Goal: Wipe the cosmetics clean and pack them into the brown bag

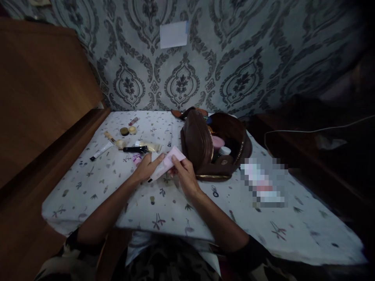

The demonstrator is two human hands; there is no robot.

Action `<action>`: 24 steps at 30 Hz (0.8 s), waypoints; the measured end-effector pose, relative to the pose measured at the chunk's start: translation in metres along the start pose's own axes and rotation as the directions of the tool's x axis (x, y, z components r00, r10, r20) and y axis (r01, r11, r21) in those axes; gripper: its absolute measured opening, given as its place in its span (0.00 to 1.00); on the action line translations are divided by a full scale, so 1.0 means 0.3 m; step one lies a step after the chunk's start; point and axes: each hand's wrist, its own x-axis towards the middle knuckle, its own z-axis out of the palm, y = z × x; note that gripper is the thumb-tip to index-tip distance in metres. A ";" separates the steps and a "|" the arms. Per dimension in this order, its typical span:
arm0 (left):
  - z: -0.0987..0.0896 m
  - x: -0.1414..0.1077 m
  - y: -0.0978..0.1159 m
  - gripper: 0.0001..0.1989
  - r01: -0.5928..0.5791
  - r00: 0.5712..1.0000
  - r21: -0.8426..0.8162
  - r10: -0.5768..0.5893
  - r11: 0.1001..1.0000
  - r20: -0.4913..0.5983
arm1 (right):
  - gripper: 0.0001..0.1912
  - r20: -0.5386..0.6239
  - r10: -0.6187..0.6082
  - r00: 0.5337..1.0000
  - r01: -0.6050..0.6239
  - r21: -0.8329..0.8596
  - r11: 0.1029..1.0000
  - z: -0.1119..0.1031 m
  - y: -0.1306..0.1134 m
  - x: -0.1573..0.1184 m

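A pale pink squeeze tube [163, 166] is held slantwise above the table, its dark end toward the lower left. My left hand [148, 167] is closed on its left side, the thumb lying along it. On its upper right part, my right hand [186, 177] pinches it with the thumb on top; the fingers beneath are partly hidden. Just right of my right hand stands a brown cosmetic bag [197, 144], unzipped, with a pink container [217, 142] and a white-capped jar [225, 150] inside. A small purple item [136, 159] lies behind my left hand.
Left on the patterned tablecloth [158, 203] lie a black tube [134, 149], a cream-coloured tube [150, 146], a white tube [101, 151], a brush [109, 136] and an open small jar [124, 131]. A blurred-out item [263, 183] is at right. Wooden furniture [43, 89] borders the left.
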 end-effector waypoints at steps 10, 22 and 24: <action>-0.098 -0.009 0.045 0.17 0.355 0.753 -0.087 -0.229 0.931 0.617 | 0.19 -0.016 -0.146 0.989 0.147 0.060 0.987 -0.004 -0.016 -0.004; -0.059 0.000 0.006 0.15 -0.014 0.989 -0.010 0.016 1.000 0.144 | 0.30 -0.078 -0.096 0.992 0.101 0.057 0.993 -0.004 -0.054 0.005; -0.052 0.000 0.019 0.14 -0.095 0.994 0.051 0.092 0.994 0.061 | 0.32 -0.123 -0.095 0.988 0.100 0.042 0.994 -0.002 -0.056 0.005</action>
